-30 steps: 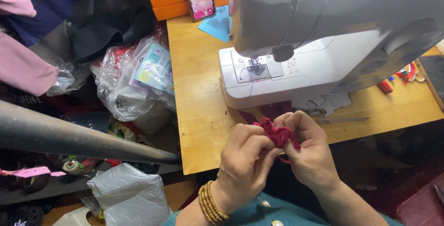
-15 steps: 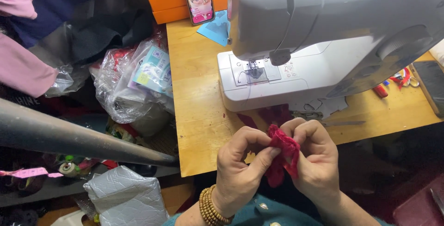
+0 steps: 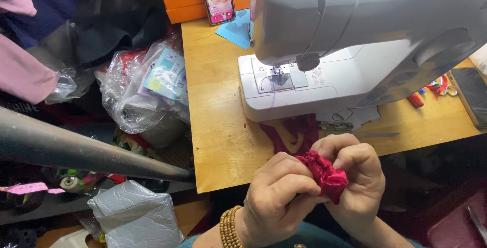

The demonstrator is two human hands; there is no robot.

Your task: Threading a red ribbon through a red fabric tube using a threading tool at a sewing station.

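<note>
Head view looks down on two bare hands bunched together just below the front edge of the wooden counter (image 3: 218, 141). Left hand (image 3: 276, 192) has its fingers curled tight, its grip pinching the near side of a small scrunched piece of red fabric (image 3: 324, 174); a beaded bracelet (image 3: 231, 227) circles that wrist. Right hand (image 3: 355, 177) folds over the cloth from the other side, fingers pressed together on it, so the fabric is squeezed between both hands and held clear of the counter. How far the cloth runs under the right palm is hidden, though it seems gathered into a ruffled wad. Just beyond the knuckles, more red fabric (image 3: 294, 131) lies on the counter, against the base of a white sewing machine (image 3: 324, 70). Clear plastic bags (image 3: 147, 96) are heaped to the left of the counter.
</note>
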